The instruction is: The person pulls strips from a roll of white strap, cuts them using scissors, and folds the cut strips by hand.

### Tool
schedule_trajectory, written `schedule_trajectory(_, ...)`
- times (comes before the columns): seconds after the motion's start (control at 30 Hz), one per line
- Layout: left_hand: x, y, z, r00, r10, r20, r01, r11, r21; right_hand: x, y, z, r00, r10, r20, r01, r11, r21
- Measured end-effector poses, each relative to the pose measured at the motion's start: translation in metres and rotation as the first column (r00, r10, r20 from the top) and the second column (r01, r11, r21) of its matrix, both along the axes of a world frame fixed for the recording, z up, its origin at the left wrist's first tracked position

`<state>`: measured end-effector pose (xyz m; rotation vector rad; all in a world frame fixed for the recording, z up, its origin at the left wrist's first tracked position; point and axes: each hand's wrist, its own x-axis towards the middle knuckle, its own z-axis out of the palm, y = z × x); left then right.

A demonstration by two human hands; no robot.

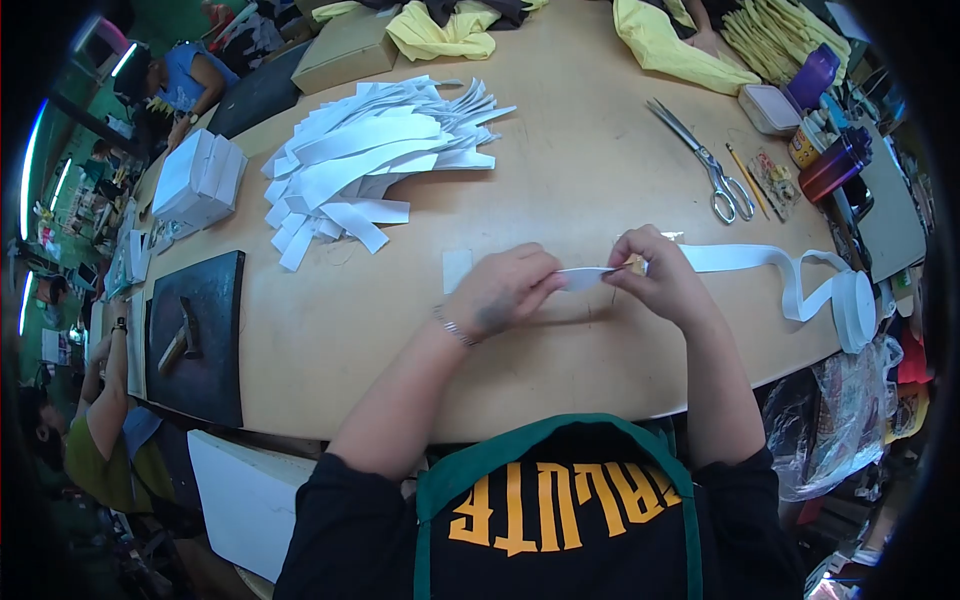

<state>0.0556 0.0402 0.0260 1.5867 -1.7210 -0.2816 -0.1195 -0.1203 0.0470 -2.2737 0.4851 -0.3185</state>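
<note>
Between my two hands a short piece of white strip (583, 279) is held just above the table. My left hand (505, 290) is closed, pinching its left end between thumb and fingers. The fingers of my right hand (655, 275) are closed around the other end, with a small tan thing (636, 264) at the fingertips that I cannot make out. Right of that hand, a long white band (740, 257) runs to a roll of white band (853, 312) at the table edge. A small pale rectangle (457, 270) lies beside my left hand.
A heap of cut white strips (370, 150) lies at the back left, near a white block (200, 178). A hammer (185, 335) rests on a black slab (220, 300). Scissors (715, 170), a pencil (745, 180) and a purple bottle (835, 165) are at the right. Other people sit around.
</note>
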Motion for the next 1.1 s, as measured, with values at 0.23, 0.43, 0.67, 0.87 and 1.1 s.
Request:
schedule_trajectory(0.23,0.143,0.046,0.109,0.967,0.249,0.047,-0.251,0.968,0.024,-0.017,-0.043,-0.002,0.999,-0.039,0.039,0.047,0.966,-0.256)
schedule_trajectory(0.43,0.270,0.003,0.080,0.656,0.380,0.652,-0.527,0.849,0.036,-0.036,-0.072,-0.027,0.968,-0.134,-0.212,0.071,0.957,-0.281)
schedule_trajectory(0.67,0.082,-0.062,0.018,0.919,0.228,0.322,-0.180,0.969,-0.172,-0.036,-0.071,-0.033,0.954,-0.119,-0.277,0.061,0.976,-0.209)
schedule_trajectory(0.87,-0.058,-0.101,-0.018,0.976,0.101,0.195,-0.112,0.993,0.045,-0.039,-0.071,-0.040,0.982,-0.072,-0.176,0.021,0.961,-0.274)
schedule_trajectory(1.1,-0.078,-0.120,-0.033,0.990,0.125,0.065,-0.135,0.975,0.175,-0.041,-0.069,-0.042,0.989,-0.074,-0.131,0.040,0.968,-0.249)
